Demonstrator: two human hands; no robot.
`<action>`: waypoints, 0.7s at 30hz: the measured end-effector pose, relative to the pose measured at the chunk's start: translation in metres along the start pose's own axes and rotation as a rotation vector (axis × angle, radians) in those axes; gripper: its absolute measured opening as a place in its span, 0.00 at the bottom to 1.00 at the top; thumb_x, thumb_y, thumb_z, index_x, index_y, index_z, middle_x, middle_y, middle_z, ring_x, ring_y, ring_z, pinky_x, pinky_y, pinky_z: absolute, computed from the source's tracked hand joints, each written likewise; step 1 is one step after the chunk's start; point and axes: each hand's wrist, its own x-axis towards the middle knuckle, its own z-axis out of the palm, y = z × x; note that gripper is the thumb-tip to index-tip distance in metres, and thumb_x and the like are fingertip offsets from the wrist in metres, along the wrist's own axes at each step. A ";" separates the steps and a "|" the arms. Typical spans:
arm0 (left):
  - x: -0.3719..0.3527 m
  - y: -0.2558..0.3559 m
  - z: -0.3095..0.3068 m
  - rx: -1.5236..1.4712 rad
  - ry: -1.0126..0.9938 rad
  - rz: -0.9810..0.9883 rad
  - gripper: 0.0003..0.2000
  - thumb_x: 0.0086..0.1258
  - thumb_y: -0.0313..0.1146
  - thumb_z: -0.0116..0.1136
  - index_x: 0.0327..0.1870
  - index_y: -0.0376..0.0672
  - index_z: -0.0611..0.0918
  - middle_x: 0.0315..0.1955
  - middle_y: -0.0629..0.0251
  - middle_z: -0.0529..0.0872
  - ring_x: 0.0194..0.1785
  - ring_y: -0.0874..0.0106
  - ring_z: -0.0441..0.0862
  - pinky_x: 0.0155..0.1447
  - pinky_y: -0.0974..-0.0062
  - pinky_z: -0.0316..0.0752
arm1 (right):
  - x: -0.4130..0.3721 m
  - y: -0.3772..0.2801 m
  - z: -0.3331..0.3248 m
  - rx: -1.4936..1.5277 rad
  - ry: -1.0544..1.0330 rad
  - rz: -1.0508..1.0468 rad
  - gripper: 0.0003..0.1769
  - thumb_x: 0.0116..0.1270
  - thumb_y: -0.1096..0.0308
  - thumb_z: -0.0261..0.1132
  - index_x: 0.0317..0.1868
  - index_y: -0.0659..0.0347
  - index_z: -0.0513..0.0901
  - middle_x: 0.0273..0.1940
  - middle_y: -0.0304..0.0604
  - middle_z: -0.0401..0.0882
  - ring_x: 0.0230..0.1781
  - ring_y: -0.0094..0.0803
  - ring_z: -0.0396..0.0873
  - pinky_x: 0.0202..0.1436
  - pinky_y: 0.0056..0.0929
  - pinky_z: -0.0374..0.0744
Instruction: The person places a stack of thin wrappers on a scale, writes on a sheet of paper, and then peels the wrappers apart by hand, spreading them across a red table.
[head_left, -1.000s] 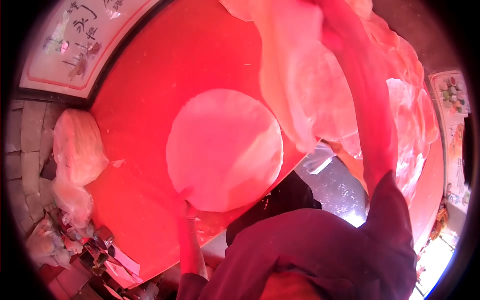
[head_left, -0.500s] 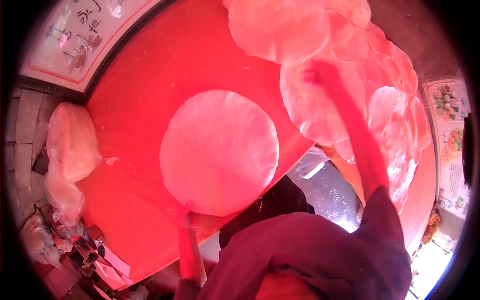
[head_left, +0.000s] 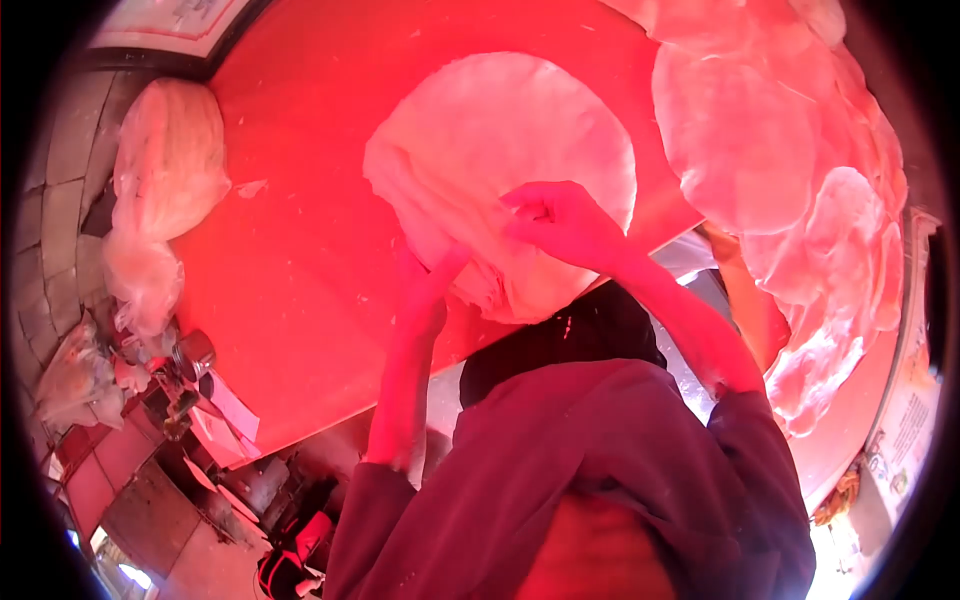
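A round, thin pale sheet [head_left: 520, 130] lies on the red table [head_left: 300, 250]; its lower left part is wrinkled and bunched. My left hand [head_left: 430, 278] is at this bunched lower left edge, with the thumb and fingers closed around some of it. Above the sheet's lower middle is my right hand [head_left: 560, 218], its fingers curled and pinched together; whether they hold any of the sheet is too unclear to tell.
Overlapping pale round sheets [head_left: 740, 140] cover the right side. A clear plastic bag with pale contents [head_left: 170, 160] stands at the left edge. Boxes and small items [head_left: 215, 420] sit at the lower left, and a framed panel [head_left: 170, 25] at the upper left.
My right hand has come from the sheets on the right to the single sheet. That sheet's lower left part, flat before, is now bunched. The view has shifted.
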 end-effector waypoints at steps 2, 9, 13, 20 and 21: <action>-0.002 0.003 -0.001 0.103 -0.068 -0.101 0.29 0.66 0.29 0.64 0.68 0.36 0.67 0.60 0.61 0.76 0.64 0.69 0.73 0.66 0.69 0.67 | 0.002 0.005 0.017 -0.101 0.123 -0.158 0.19 0.61 0.65 0.71 0.49 0.66 0.82 0.35 0.43 0.82 0.37 0.24 0.79 0.40 0.27 0.78; -0.004 -0.002 -0.009 -0.006 -0.040 -0.082 0.26 0.64 0.27 0.61 0.64 0.34 0.70 0.56 0.61 0.78 0.62 0.69 0.74 0.65 0.69 0.68 | -0.006 0.001 0.026 -0.393 0.119 -0.301 0.17 0.58 0.63 0.69 0.46 0.64 0.83 0.37 0.47 0.82 0.37 0.35 0.81 0.42 0.31 0.78; -0.004 -0.006 -0.009 0.000 0.019 -0.061 0.26 0.63 0.25 0.59 0.64 0.34 0.71 0.57 0.61 0.78 0.61 0.68 0.75 0.65 0.70 0.68 | -0.010 -0.007 0.059 -0.424 0.696 -0.834 0.20 0.59 0.62 0.68 0.50 0.61 0.83 0.40 0.49 0.81 0.39 0.46 0.80 0.42 0.36 0.77; -0.002 -0.015 -0.012 0.036 0.114 -0.089 0.31 0.63 0.28 0.66 0.68 0.37 0.67 0.57 0.60 0.76 0.59 0.68 0.75 0.60 0.71 0.72 | 0.000 -0.005 0.027 -0.270 0.095 -0.036 0.25 0.62 0.59 0.68 0.59 0.60 0.78 0.45 0.48 0.83 0.45 0.37 0.83 0.46 0.35 0.79; -0.003 -0.018 -0.012 0.035 0.117 -0.087 0.31 0.63 0.28 0.66 0.68 0.37 0.67 0.57 0.60 0.76 0.59 0.68 0.75 0.60 0.71 0.72 | 0.001 -0.002 0.031 -0.271 0.091 -0.039 0.25 0.62 0.59 0.68 0.59 0.60 0.78 0.45 0.48 0.83 0.45 0.37 0.83 0.46 0.35 0.79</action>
